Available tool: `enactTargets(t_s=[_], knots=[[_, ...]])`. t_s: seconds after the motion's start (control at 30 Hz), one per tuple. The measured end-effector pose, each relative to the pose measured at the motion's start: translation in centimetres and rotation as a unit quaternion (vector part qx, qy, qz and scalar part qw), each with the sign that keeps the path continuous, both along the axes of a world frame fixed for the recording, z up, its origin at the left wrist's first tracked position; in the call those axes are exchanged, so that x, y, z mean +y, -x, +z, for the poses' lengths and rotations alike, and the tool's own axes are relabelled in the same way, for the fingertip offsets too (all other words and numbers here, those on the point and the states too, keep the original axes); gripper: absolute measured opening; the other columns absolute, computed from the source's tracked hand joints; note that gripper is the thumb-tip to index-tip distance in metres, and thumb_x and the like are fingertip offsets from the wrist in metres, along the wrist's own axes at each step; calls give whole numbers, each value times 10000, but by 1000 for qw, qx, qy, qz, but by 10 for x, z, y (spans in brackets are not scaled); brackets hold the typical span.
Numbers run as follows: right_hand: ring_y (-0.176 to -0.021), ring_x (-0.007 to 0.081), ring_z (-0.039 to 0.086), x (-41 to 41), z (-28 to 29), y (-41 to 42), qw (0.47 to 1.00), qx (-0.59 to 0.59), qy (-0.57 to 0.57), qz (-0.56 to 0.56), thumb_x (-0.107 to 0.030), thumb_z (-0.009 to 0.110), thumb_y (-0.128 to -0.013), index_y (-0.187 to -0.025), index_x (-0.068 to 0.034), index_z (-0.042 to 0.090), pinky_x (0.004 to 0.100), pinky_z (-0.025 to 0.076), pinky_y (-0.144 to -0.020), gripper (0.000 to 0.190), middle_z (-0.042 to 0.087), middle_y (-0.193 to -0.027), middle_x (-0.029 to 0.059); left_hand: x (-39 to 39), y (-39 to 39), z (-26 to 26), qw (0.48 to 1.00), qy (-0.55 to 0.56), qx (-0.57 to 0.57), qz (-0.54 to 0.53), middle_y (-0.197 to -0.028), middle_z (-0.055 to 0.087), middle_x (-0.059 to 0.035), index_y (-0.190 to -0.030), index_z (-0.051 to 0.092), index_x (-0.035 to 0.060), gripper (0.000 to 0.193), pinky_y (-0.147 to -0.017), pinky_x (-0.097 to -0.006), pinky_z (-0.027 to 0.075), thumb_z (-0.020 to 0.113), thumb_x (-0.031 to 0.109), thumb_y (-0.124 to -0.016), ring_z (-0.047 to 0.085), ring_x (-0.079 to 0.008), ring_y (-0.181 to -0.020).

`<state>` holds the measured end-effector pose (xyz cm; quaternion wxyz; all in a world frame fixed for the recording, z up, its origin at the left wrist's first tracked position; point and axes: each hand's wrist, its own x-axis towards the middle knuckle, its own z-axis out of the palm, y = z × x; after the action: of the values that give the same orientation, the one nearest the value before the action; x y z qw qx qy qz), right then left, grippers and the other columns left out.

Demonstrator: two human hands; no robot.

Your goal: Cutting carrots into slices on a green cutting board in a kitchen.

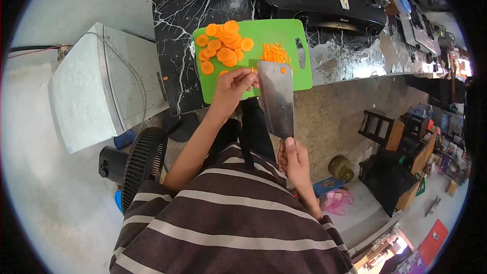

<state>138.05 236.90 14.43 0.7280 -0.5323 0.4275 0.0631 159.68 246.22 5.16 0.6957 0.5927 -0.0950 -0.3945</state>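
My right hand (295,160) grips the handle of a broad metal cleaver (277,99), its blade tip lying over the near edge of a green plastic cutting board (253,30). Beside the blade, my left hand (236,85) pinches a small piece of carrot (252,70) between thumb and fingers above the board. Round carrot slices (224,47) are heaped on the board's left half. Fine carrot strips (274,52) lie in a small pile just beyond the cleaver. Between the pile and the board's right end is the handle slot. The cleaver's handle is mostly hidden by my right hand.
The board rests on a black marbled counter (171,64) with a black gas stove (323,11) behind it to the right. A carrot bit (165,78) lies on the counter. At left stand a white refrigerator (83,91) and a black fan (146,160). A gas cylinder (341,167) stands at right.
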Motion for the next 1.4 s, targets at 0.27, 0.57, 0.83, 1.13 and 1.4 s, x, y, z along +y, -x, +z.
enactTargets(t_s=[0.27,0.57,0.83,1.13,1.4], knots=[[-473,230,498,-7,-29,8,964,8,243,109,-314,458,-1057,-863,10,527,362,373,-477,384,483,-552,110,6,-2,3,997,-22,-65,35,-1006,733,-91,-1188,627,-23,236,-768,-258,522,562,109,-1003,697,-143,-875],[-479,363,500,3,-30,-5,945,22,289,149,-266,476,-1046,-903,36,534,413,387,-490,340,469,-560,206,16,-9,14,995,-36,-69,69,-968,700,-67,-1108,631,-35,177,-745,-247,541,617,78,-972,705,-146,-913],[-472,336,518,6,-23,-2,946,-3,291,142,-261,469,-1049,-920,51,539,411,390,-487,345,480,-557,199,20,-14,1,976,-98,-172,96,-974,688,-26,-1063,664,-19,178,-797,-239,524,692,94,-928,638,-80,-842],[-482,394,542,6,-27,-5,938,17,317,143,-242,467,-1046,-955,69,549,420,388,-471,334,485,-565,230,15,-11,0,983,-97,-128,84,-960,698,-18,-1048,669,-26,170,-759,-219,493,665,115,-954,610,-57,-824],[-483,373,538,10,-27,-5,954,3,264,139,-256,461,-1050,-949,62,552,420,396,-488,345,482,-577,230,12,-7,7,968,-126,-197,88,-919,697,-25,-1001,662,-33,134,-728,-225,484,675,85,-939,594,-52,-794]])
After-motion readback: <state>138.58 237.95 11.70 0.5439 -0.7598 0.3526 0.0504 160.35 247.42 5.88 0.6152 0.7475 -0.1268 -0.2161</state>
